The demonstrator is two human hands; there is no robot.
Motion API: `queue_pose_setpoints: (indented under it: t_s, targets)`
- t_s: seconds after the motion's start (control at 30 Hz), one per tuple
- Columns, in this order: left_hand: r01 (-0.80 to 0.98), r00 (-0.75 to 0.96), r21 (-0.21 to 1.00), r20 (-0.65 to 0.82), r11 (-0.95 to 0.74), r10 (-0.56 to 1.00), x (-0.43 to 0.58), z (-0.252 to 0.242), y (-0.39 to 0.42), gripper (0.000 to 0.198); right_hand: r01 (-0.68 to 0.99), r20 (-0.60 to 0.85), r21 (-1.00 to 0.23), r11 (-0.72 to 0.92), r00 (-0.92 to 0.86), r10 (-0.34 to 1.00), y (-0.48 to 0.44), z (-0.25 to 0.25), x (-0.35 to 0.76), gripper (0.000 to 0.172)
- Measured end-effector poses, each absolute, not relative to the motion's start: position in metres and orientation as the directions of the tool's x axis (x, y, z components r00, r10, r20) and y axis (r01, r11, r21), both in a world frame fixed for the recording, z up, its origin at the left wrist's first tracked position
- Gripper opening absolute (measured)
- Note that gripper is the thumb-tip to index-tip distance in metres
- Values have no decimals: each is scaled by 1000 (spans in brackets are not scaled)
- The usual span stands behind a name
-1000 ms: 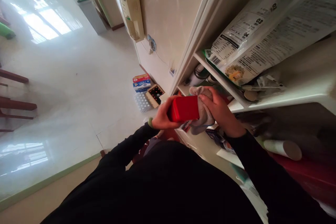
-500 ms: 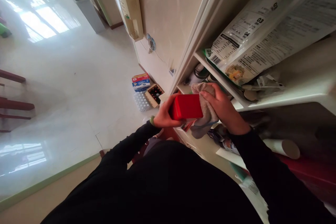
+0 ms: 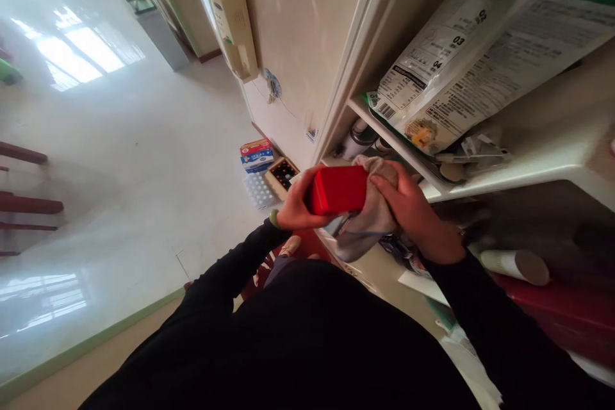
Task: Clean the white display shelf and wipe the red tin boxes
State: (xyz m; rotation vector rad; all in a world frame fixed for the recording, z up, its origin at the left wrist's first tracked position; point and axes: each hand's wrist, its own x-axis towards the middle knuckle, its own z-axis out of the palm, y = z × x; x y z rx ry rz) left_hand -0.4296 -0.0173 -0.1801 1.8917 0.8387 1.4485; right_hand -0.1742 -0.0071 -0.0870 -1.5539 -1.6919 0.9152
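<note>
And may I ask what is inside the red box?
The red box shows only outer faces; any contents are hidden. The left hand partly covers one end; cloth in the right hand hides the other.

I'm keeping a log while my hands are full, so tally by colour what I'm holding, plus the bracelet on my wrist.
Red: 1, the box in your left hand
Greyish: 1, the cloth in your right hand
Green: 1, the bracelet
Total: 3
</note>
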Motion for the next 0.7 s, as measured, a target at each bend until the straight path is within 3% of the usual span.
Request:
queue_pose_setpoints:
  t_s: [0.23, 0.53, 0.7]
  targets:
    - [76, 260, 793, 569, -604, 780, -423, -178, -21, 105, 553, 22, -830, 71, -95, 995, 1, -79, -172, 41]
    - [112, 146, 797, 578, -594, 803, -422, -184, -18, 97, 508, -22, -861, -29, 21, 1000, -41, -103, -169, 46]
    - [102, 16, 823, 560, -559, 828, -426, -188, -6, 105, 544, -78, -838, -38, -50, 996, -73, -103, -155, 44]
